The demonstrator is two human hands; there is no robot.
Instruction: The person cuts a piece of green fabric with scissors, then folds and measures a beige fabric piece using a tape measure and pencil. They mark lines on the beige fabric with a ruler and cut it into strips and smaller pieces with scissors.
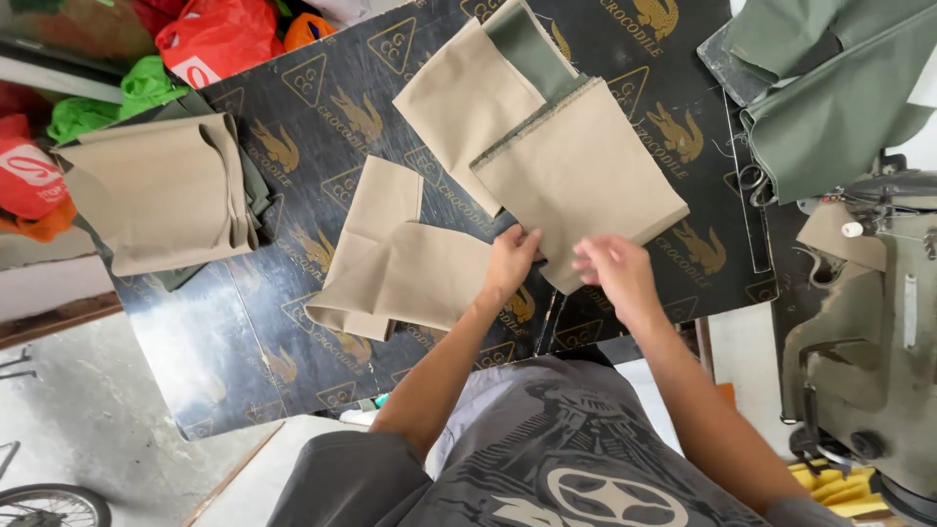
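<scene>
Both hands at tan fabric panel point(586, 185): left hand point(509, 262) pinched near edge; right hand point(615, 273) blurred, grasp unclear. L-shaped tan piece point(400, 263) just left of grip.

Left hand point(509, 262) pinching tan fabric piece point(586, 181), right hand point(617, 273) at its edge, dark printed table point(312, 127)

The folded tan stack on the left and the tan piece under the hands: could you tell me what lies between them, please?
In the head view, only bare dark board lies between the folded stack and the notched tan piece that the left hand touches.
</scene>
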